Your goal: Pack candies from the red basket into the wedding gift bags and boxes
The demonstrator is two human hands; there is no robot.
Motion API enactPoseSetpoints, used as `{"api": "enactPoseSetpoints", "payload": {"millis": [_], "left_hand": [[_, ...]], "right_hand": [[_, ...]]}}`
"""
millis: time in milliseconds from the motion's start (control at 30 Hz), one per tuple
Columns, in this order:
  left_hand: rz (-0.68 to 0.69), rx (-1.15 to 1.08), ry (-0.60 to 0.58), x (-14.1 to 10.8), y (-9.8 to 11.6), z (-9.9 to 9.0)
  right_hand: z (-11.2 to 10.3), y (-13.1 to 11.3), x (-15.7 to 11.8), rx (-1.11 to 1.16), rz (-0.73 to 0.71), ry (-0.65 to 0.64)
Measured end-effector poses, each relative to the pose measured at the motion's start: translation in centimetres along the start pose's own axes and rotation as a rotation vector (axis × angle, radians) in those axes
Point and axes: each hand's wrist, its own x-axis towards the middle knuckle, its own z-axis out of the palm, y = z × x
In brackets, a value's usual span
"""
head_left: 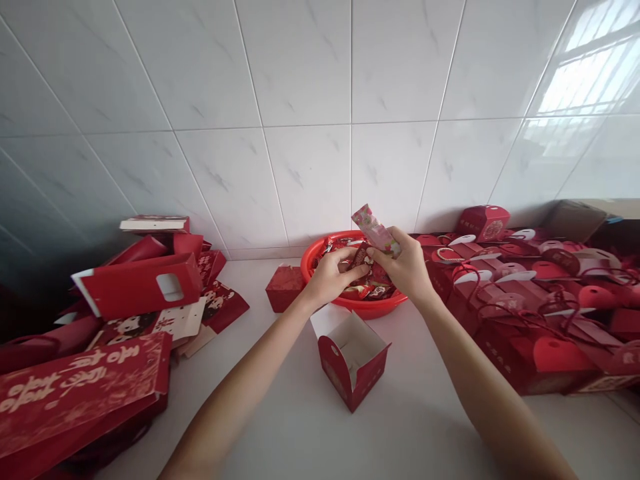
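Note:
Over a red plastic basin (pixel 367 310) filled with wrapped candies (pixel 383 292), both of my hands are close together. My right hand (pixel 407 263) is closed on a pink flowered candy packet (pixel 373 227), which sticks up and to the left. My left hand (pixel 333 275) pinches a dark red wrapped candy (pixel 362 253); the right thumb is close to this candy, and whether it touches cannot be made out. In front of the basin, below my hands, stands a red gift box (pixel 345 363) with its top open and its pale inside showing.
A small closed red box (pixel 284 288) stands left of the basin. Flattened and folded red cartons (pixel 145 287) are piled at the left. Rows of red gift boxes with cord handles (pixel 520 300) fill the right side. A tiled wall (pixel 310 167) rises behind the white tabletop (pixel 280 413).

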Motion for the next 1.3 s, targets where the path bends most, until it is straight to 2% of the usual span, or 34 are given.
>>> {"api": "enactPoseSetpoints", "payload": {"millis": [167,367,467,533,633,767,900,1000,1167,1300], "left_hand": [[0.045,-0.012,-0.031,0.8,-0.4,0.2],[0.137,0.008,-0.058,1.8,0.5,0.5],[0.146,0.002,-0.082,2.6,0.4,0.0],[0.106,0.029,-0.056,3.3,-0.3,-0.7],[0.051,0.241,-0.046,4.6,-2.0,-2.1],[0.038,0.629,-0.277,6.4,-4.5,-2.9],[-0.021,0.858,-0.488,7.7,-6.1,-2.4],[-0.071,0.994,-0.574,8.3,-6.5,-2.0],[-0.091,1.016,-0.579,9.3,-5.9,-1.0],[-0.007,0.918,-0.519,10.2,-5.2,1.7]], "right_hand": [[-0.2,1.0,0.5,0.030,0.017,0.009],[-0.5,0.3,0.6,0.113,0.007,0.006],[-1.1,0.0,0.6,0.115,-0.023,0.072],[-1.7,-0.2,0.7,0.096,-0.049,0.132],[-2.6,-0.6,0.8,0.093,-0.059,0.184],[-3.2,-1.3,0.7,0.111,-0.069,0.198],[-3.7,-2.0,0.6,0.080,-0.093,0.213],[-4.2,-2.1,0.7,0.059,-0.119,0.249],[-4.8,-2.0,0.9,0.125,-0.120,0.285],[-5.0,-2.2,0.8,0.131,-0.142,0.294]]}}
